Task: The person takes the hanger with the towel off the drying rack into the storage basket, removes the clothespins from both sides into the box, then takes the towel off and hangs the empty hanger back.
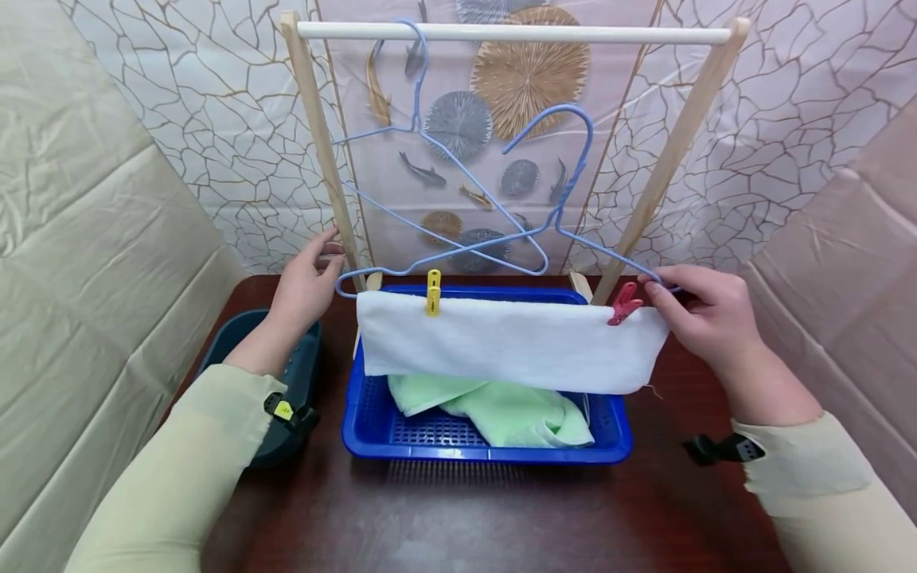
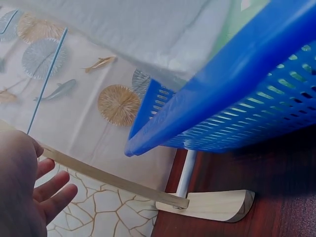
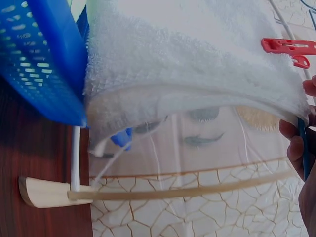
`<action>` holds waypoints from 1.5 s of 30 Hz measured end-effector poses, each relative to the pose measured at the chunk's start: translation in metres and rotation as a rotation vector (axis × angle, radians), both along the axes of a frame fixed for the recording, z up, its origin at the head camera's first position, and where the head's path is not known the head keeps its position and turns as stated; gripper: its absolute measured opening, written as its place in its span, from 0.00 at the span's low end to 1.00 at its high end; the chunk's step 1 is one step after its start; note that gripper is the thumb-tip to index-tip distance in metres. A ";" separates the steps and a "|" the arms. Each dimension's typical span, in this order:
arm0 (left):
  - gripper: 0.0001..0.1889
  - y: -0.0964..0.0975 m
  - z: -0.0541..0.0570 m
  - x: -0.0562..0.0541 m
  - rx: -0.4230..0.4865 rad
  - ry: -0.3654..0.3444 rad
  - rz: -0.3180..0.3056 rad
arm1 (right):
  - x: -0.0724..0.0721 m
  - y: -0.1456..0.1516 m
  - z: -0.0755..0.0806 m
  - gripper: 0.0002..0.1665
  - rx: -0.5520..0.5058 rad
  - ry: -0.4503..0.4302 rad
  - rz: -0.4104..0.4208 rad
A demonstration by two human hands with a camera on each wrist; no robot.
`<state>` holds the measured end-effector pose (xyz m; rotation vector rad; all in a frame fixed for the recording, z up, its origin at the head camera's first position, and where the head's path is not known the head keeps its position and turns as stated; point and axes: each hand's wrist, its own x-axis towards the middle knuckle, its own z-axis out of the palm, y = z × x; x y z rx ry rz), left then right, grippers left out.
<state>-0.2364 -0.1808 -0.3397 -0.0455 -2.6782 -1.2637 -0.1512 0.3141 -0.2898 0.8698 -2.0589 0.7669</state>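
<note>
A white towel point(image 1: 501, 342) is draped over a blue hanger point(image 1: 589, 135) and clipped with a yellow clothespin point(image 1: 433, 294) and a red clothespin point(image 1: 626, 304). My right hand point(image 1: 709, 306) pinches the hanger's right end, beside the red clothespin; the right wrist view shows the fingers on the blue bar. My left hand point(image 1: 304, 278) is by the left post point(image 1: 322, 135) of a wooden rack, fingers loosely spread and holding nothing; whether they touch the post I cannot tell. In the left wrist view that hand point(image 2: 29, 192) is partly cut off.
A second blue hanger point(image 1: 419, 95) hangs from the rack's white rod point(image 1: 516, 33). Beneath the white towel stands a blue basket point(image 1: 487, 455) with pale green cloth point(image 1: 516, 414) inside. A dark green basket point(image 1: 311, 358) sits at the left, under my left arm.
</note>
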 end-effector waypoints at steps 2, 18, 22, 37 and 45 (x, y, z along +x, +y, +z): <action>0.28 0.000 0.001 0.001 0.001 -0.007 0.002 | -0.002 -0.004 0.000 0.33 0.011 -0.004 0.004; 0.30 -0.009 0.003 0.009 -0.040 -0.011 -0.091 | -0.014 -0.026 -0.005 0.06 0.011 -0.029 0.020; 0.27 -0.015 0.011 0.019 -0.048 -0.025 -0.091 | -0.017 -0.029 -0.006 0.18 0.024 -0.013 0.039; 0.24 -0.038 0.042 0.072 -0.029 0.150 -0.056 | -0.016 -0.032 -0.009 0.16 0.040 0.003 0.016; 0.16 -0.037 0.045 0.103 0.015 0.337 -0.033 | -0.015 -0.035 -0.009 0.09 0.053 0.007 0.017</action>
